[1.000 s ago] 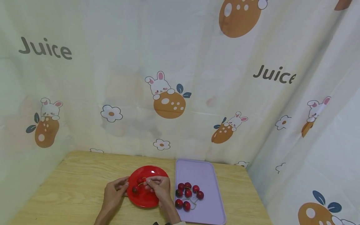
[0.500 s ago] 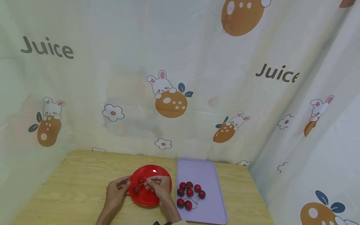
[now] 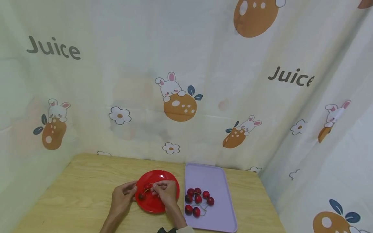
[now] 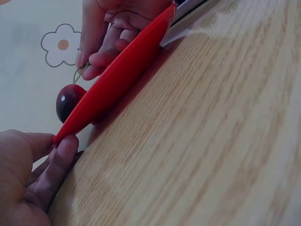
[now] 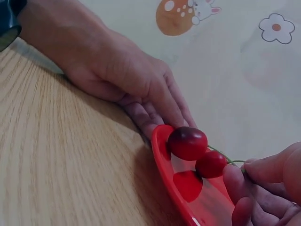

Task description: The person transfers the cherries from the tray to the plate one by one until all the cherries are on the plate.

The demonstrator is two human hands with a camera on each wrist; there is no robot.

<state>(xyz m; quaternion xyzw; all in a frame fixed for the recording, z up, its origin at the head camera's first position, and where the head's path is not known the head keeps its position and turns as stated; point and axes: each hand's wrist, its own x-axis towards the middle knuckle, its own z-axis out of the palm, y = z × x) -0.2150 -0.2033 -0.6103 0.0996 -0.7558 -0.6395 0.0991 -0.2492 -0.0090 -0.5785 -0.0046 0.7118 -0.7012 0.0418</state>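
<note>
My left hand pinches the left rim of a round red plate, thumb on top and fingers beneath, as the left wrist view shows. Over the plate, my right hand pinches the thin green stems of two cherries between thumb and fingertips. In the right wrist view the darker cherry is at the rim close to my left fingers, and the redder cherry is nearer my right fingertips. Both fruits are low over the plate's surface. From the left wrist only one dark cherry shows clearly.
Just right of the plate lies a lilac rectangular tray with several cherries bunched on its left side, some with stems. The wooden table reaches back to a printed curtain, which also lines both sides.
Everything appears slightly farther right in the head view, curtain included. Both hands keep their holds on the plate and the cherry stems.
</note>
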